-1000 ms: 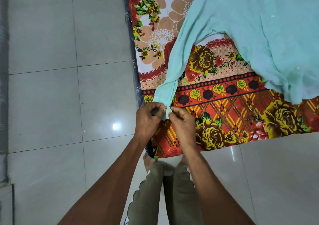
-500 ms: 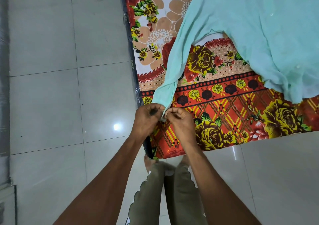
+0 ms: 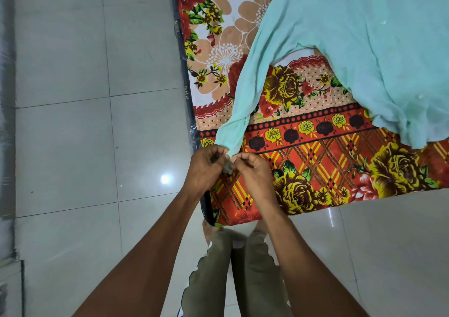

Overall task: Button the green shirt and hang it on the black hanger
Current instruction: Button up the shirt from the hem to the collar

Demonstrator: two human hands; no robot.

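The pale green shirt (image 3: pixel 359 49) lies spread on a floral bed sheet, its body at the upper right. One long sleeve (image 3: pixel 245 102) runs down and left to the bed's corner. My left hand (image 3: pixel 206 168) and my right hand (image 3: pixel 255 173) meet at the sleeve's cuff (image 3: pixel 228 168), both pinching the cuff fabric between curled fingers and thumbs. A small white button (image 3: pixel 383 22) shows on the shirt's front. No black hanger is in view.
The bed with its red, orange and yellow floral sheet (image 3: pixel 315 170) fills the upper right; its corner is just below my hands. Glossy grey floor tiles (image 3: pixel 73 146) surround it. My legs in olive trousers (image 3: pixel 233 268) stand at the bed's near edge.
My hands stay on the cuff and have closed together slightly, fingertips working the fabric. The shirt's body has not moved.
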